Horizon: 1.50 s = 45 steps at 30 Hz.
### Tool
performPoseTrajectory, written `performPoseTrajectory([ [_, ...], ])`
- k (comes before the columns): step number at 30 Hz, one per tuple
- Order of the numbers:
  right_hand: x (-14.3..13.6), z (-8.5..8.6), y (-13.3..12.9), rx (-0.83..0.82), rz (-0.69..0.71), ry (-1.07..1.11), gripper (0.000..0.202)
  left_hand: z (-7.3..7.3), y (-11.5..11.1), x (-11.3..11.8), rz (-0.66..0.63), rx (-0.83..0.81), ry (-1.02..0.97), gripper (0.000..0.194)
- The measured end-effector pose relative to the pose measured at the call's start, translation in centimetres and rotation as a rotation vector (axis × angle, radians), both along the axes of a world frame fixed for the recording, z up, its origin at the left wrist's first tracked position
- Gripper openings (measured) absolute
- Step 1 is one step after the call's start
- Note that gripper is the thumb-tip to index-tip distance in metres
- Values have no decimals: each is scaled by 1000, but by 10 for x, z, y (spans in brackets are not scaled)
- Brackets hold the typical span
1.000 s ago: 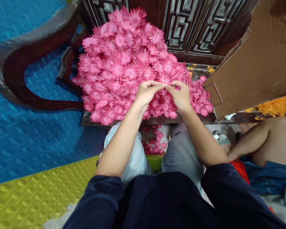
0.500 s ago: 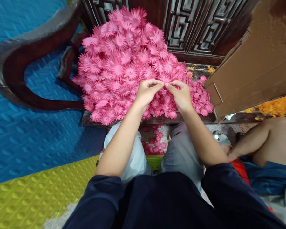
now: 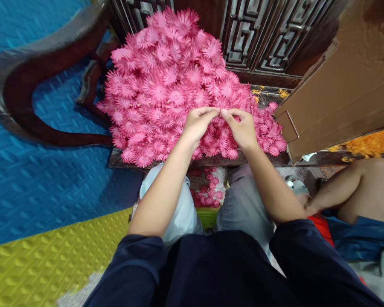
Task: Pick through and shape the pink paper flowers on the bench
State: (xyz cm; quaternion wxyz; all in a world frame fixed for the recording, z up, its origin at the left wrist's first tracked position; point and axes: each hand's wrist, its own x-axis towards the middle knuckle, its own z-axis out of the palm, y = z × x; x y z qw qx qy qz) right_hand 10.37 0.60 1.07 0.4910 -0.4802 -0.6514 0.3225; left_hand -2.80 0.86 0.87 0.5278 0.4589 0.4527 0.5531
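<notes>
Blue mat (image 3: 67, 187) at left. Pink flower heap (image 3: 160, 94) centred on dark surface (image 3: 117, 162); brown cardboard (image 3: 342, 85) just beside, right. Left hand (image 3: 196, 121) and right hand (image 3: 243, 125) obscure its front, each pinched narrow; cannot tell whether anything is held.

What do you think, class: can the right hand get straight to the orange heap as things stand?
Probably not: the cardboard stands between the right hand and the orange heap, and another person's leg is close by.
</notes>
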Motion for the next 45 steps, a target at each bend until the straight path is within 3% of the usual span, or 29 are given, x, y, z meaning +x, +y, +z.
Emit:
performPoseTrajectory([
  [5, 1, -1, 1, 11, 8, -41, 22, -2, 3, -4, 8, -20, 6, 8],
  [14, 4, -4, 7, -17, -2, -55, 16, -18, 21, -11, 393, 169, 101, 29],
  [25, -6, -3, 3, -23, -12, -2, 18, -22, 27, -15, 617, 342, 214, 29],
  [31, 13, -12, 15, -51, -201, 69, 19, -22, 44, -72, 1105, 218, 131, 15],
  [35, 20, -14, 20, -110, -201, 163, 15, -17, 44, -87, 985, 291, 251, 8],
  [40, 10, -15, 14, -147, -165, 177, 13, -15, 36, -53, 872, 277, 271, 17],
  [45, 5, -13, 35, 58, -216, 24, 17, -14, 27, -25, 671, 250, 281, 27],
])
